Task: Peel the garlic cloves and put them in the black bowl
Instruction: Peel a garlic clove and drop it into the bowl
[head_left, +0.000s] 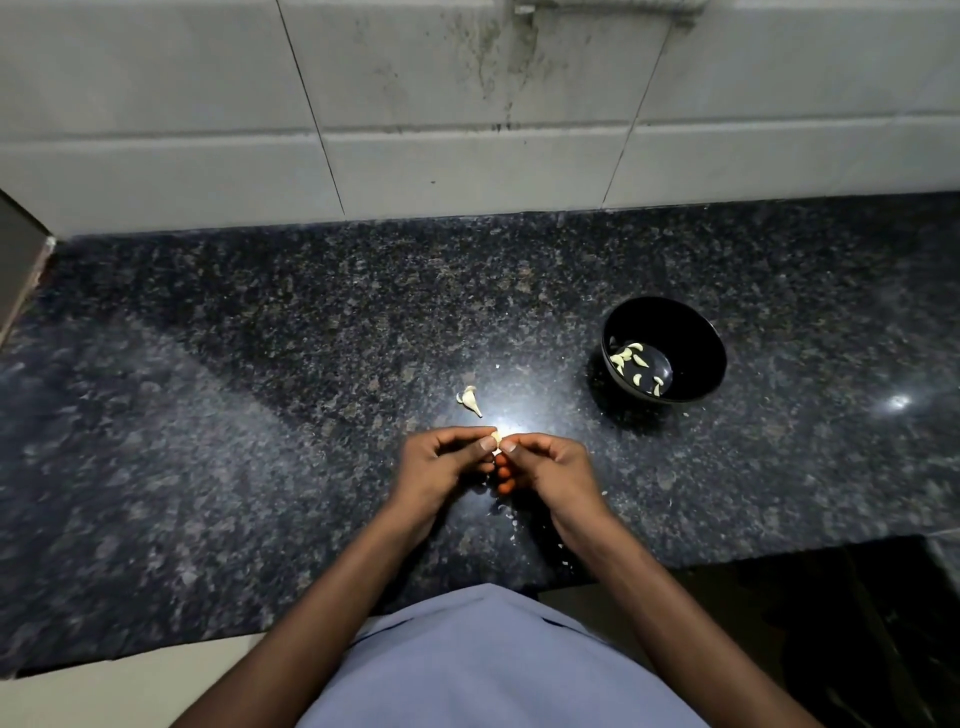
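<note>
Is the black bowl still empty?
No, the black bowl already has several pale peeled garlic cloves lying on its bottom.

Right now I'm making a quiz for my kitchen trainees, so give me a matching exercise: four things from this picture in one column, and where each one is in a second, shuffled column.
Things:
1. black bowl
2. peeled cloves
3. loose garlic piece
4. clove being peeled

Places:
A. pinched between the fingertips of the left hand and the right hand
B. lying on the counter, just beyond the hands
C. inside the bowl
D. standing on the counter, to the right of the hands

Pairs: 1-D, 2-C, 3-B, 4-A
</note>
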